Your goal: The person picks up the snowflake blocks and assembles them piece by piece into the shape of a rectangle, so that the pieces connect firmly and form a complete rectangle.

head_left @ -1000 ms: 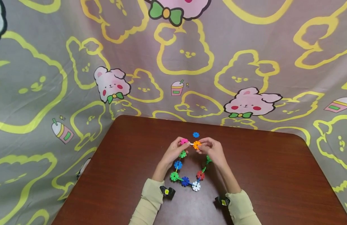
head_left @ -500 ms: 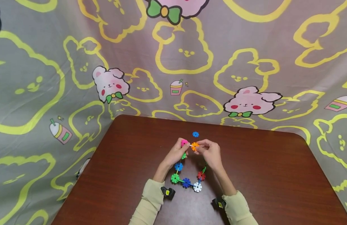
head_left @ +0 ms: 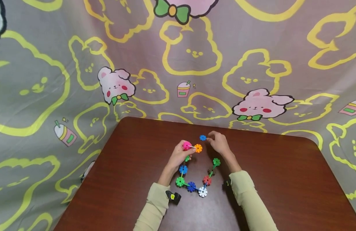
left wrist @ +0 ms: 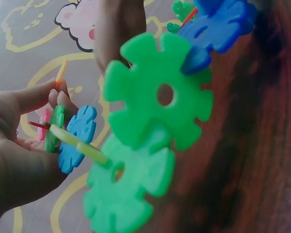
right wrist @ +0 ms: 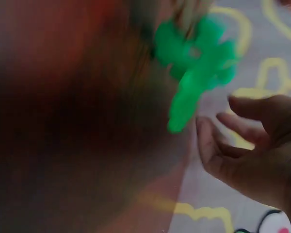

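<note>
My left hand [head_left: 176,156] grips a chain of notched plastic snowflake discs near its far end, pinching by the pink disc [head_left: 186,145]. A white link joins that disc to an orange disc [head_left: 198,148] standing out past the thumb. From the hand the chain bends round through a green disc [head_left: 180,181], a white disc [head_left: 203,192] and a red disc [head_left: 207,180] to a green end disc [head_left: 216,162]. Beyond it, my right hand [head_left: 220,143] reaches with fingertips right at the edge of a loose blue disc [head_left: 202,137]. In the right wrist view its loosely bent fingers [right wrist: 208,145] show nothing between them.
The brown wooden table [head_left: 131,160] extends to both sides of the chain. A grey cloth with cartoon rabbits [head_left: 195,77] hangs behind and at the left. A black wrist camera [head_left: 173,197] sits at the left cuff.
My right hand has let go of the orange disc and moved away to the loose blue disc. The orange disc stays linked to the pink one in my left hand.
</note>
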`<state>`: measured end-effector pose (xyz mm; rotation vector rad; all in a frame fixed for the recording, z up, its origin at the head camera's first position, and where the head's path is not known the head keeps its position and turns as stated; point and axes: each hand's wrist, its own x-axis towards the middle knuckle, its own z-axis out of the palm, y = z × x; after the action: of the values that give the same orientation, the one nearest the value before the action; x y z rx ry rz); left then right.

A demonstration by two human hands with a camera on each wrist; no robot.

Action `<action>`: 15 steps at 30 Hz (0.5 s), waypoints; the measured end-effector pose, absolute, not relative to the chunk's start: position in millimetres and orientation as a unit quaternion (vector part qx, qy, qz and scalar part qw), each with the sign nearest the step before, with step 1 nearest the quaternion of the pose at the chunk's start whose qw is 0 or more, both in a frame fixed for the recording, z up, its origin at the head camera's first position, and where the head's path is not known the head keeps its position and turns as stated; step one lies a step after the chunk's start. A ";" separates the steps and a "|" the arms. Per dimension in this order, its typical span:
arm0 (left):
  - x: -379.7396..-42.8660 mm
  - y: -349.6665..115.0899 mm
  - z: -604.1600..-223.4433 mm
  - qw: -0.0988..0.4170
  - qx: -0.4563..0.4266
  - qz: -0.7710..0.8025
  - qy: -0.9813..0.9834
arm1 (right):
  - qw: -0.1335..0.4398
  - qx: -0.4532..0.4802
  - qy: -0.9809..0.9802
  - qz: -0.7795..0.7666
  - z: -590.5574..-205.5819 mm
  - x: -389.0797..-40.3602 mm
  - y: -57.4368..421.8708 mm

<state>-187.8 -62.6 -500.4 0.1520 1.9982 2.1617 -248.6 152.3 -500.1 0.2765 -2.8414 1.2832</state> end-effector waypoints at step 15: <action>-190.4 -63.0 -500.8 0.095 0.043 0.743 0.661 | -0.009 0.118 -0.897 0.426 -513.9 -263.2 153.4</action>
<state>-190.4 -63.0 -500.8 0.1267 1.9606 2.2029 -263.2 153.4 -513.9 0.3718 -2.8335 1.3455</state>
